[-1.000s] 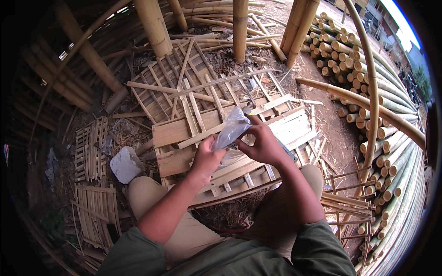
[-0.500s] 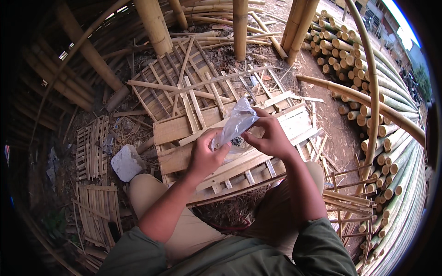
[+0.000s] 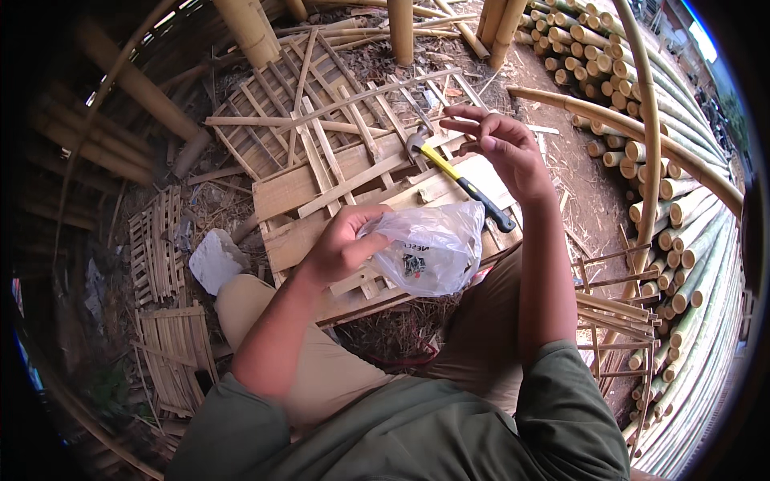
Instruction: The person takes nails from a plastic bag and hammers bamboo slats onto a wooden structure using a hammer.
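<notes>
A clear plastic bag (image 3: 437, 252) with a little dark printing hangs from my left hand (image 3: 343, 244), which is closed on its upper edge. Small dark bits show at the bag's bottom, too small to name. Raised to the right of the bag is my right hand (image 3: 505, 148), fingers apart with nothing seen in them. Just left of and below that hand, a hammer (image 3: 461, 180) with a yellow and black handle lies across pale wooden boards (image 3: 301, 208), its metal head pointing away from me.
Slatted bamboo panels (image 3: 321, 88) lie beyond the boards. A pale stone block (image 3: 216, 260) sits beside my left knee, near smaller slatted frames (image 3: 172, 353). Upright bamboo posts (image 3: 400, 32) stand ahead. Stacked bamboo poles (image 3: 682, 264) fill the right side.
My right hand has let go of the bag and moved up and right, its fingers spreading. The bag now hangs lower from my left hand, and the hammer has come into sight.
</notes>
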